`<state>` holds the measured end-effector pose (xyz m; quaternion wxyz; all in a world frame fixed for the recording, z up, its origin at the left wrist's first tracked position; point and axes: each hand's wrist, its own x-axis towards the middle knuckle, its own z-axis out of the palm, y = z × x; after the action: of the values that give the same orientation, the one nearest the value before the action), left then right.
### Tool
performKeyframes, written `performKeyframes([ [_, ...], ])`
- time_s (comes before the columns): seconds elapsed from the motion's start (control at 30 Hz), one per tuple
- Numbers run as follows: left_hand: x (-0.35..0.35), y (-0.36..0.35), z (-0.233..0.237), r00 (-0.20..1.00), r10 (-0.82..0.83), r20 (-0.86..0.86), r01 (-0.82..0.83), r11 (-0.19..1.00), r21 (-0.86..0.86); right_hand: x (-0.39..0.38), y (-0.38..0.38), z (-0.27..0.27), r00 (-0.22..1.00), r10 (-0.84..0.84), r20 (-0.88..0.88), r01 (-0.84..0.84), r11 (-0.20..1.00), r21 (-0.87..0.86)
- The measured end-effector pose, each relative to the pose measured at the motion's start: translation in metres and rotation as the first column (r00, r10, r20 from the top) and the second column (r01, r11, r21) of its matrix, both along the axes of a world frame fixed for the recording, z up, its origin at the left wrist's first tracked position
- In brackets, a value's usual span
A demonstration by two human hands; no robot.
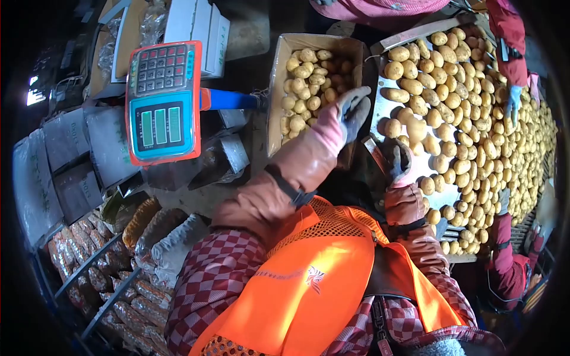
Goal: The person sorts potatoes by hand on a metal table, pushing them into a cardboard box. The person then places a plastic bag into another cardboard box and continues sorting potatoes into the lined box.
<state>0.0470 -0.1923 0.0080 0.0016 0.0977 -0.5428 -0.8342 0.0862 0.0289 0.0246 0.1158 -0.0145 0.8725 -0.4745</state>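
My left hand (354, 113), in a grey glove, is over the right edge of an open cardboard box (274, 95) of potatoes (306, 80). Its fingers are spread apart, with nothing in them. My right hand (401, 163), gloved too, is lower, beside the near left edge of the sorting table (385, 113). Its fingers curl in shadow, and whether they hold anything is hidden. Many potatoes (445, 89) lie loose over the table. A flat brown bar (375, 155) stands just left of my right hand.
A red and blue scale display (163, 104) stands on the left. Cartons (59, 154) and bags of produce (136, 296) lie beyond it. Co-workers reach in with a blue-gloved hand (512, 107) at upper right and a grey-gloved hand (503, 202) at lower right.
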Motion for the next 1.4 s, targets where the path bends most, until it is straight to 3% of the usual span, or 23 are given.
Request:
performKeyframes([
  [0.03,-0.011,0.003,-0.021,0.995,0.043,-0.090,-0.038,0.997,0.062,0.000,0.000,-0.001,0.999,-0.003,-0.047,0.003,1.000,0.004],
  [0.07,-0.016,-0.009,-0.036,0.999,-0.049,-0.009,0.038,0.874,-0.484,-0.003,-0.006,0.003,0.989,-0.001,-0.146,0.009,0.999,0.054],
  [0.1,-0.021,-0.021,-0.052,0.991,-0.086,0.100,0.129,0.473,-0.872,-0.001,-0.009,0.005,0.971,0.002,-0.240,0.024,0.994,0.107],
  [0.13,-0.014,-0.028,-0.094,0.988,-0.093,0.120,0.143,0.300,-0.943,0.002,-0.006,0.002,0.977,-0.030,-0.210,0.040,0.998,0.044],
  [0.17,-0.018,-0.031,-0.085,0.843,-0.109,0.527,0.524,-0.049,-0.850,0.012,0.003,-0.021,0.946,-0.085,-0.312,0.112,0.991,0.070],
  [0.23,-0.037,-0.041,-0.100,0.578,-0.247,0.777,0.711,-0.314,-0.629,0.013,0.010,-0.028,0.970,-0.079,-0.231,0.096,0.993,0.065],
  [0.27,-0.045,-0.043,-0.121,0.577,-0.288,0.765,0.672,-0.366,-0.644,0.012,0.012,-0.028,0.971,-0.051,-0.236,0.074,0.993,0.092],
  [0.3,-0.055,-0.049,-0.153,0.731,-0.327,0.599,0.488,-0.364,-0.794,0.011,0.009,-0.022,0.970,-0.061,-0.235,0.088,0.991,0.105],
  [0.33,-0.074,-0.055,-0.156,0.818,-0.341,0.463,0.473,-0.059,-0.879,0.009,0.005,-0.012,0.975,-0.076,-0.211,0.095,0.992,0.081],
  [0.37,-0.092,-0.047,-0.115,0.781,-0.294,0.551,0.590,0.057,-0.805,0.008,0.002,-0.005,0.978,-0.085,-0.189,0.097,0.994,0.056],
  [0.53,-0.090,-0.054,-0.091,0.989,-0.108,-0.101,-0.055,0.367,-0.929,0.010,0.003,-0.007,0.972,-0.110,-0.207,0.144,0.977,0.159],
  [0.63,-0.038,-0.104,-0.076,0.974,-0.039,-0.222,-0.222,-0.006,-0.975,0.009,0.004,-0.009,0.971,-0.095,-0.221,0.136,0.975,0.177],
  [0.7,0.003,-0.136,-0.081,0.957,0.084,-0.277,-0.279,0.013,-0.960,0.008,0.005,-0.009,0.977,-0.086,-0.197,0.121,0.977,0.177],
  [0.8,0.059,-0.171,-0.114,0.937,0.269,0.225,0.183,0.173,-0.968,0.006,0.005,-0.010,0.977,-0.072,-0.201,0.116,0.970,0.214],
  [0.83,0.072,-0.183,-0.137,0.864,0.283,0.416,0.309,0.354,-0.883,0.007,0.006,-0.014,0.978,-0.078,-0.195,0.120,0.969,0.216],
  [0.9,0.096,-0.203,-0.202,0.763,0.209,0.612,0.192,0.831,-0.523,0.008,0.007,-0.018,0.977,-0.105,-0.185,0.144,0.967,0.211],
  [0.93,0.109,-0.210,-0.234,0.748,0.181,0.639,0.041,0.948,-0.316,0.008,0.006,-0.017,0.977,-0.123,-0.172,0.159,0.963,0.215],
  [1.03,0.086,-0.206,-0.169,0.730,-0.066,0.681,0.377,0.869,-0.320,0.009,0.002,-0.017,0.972,-0.155,-0.177,0.192,0.956,0.223],
  [1.07,0.080,-0.207,-0.166,0.646,0.040,0.762,0.464,0.773,-0.434,0.010,0.002,-0.018,0.970,-0.146,-0.196,0.192,0.951,0.242],
  [1.2,0.081,-0.187,-0.094,0.624,0.192,0.757,0.216,0.889,-0.403,0.007,0.004,-0.018,0.980,-0.132,-0.148,0.169,0.947,0.273],
  [1.3,0.067,-0.157,-0.048,0.610,-0.010,0.792,-0.167,0.976,0.141,0.007,0.002,-0.018,0.972,-0.123,-0.201,0.174,0.950,0.259],
  [1.37,0.074,-0.118,-0.040,0.728,-0.160,0.667,0.094,0.986,0.135,0.005,0.004,-0.025,0.956,-0.115,-0.271,0.178,0.959,0.222],
  [1.4,0.079,-0.098,-0.040,0.800,-0.147,0.582,0.082,0.987,0.135,0.007,0.004,-0.025,0.947,-0.117,-0.301,0.185,0.961,0.207],
])
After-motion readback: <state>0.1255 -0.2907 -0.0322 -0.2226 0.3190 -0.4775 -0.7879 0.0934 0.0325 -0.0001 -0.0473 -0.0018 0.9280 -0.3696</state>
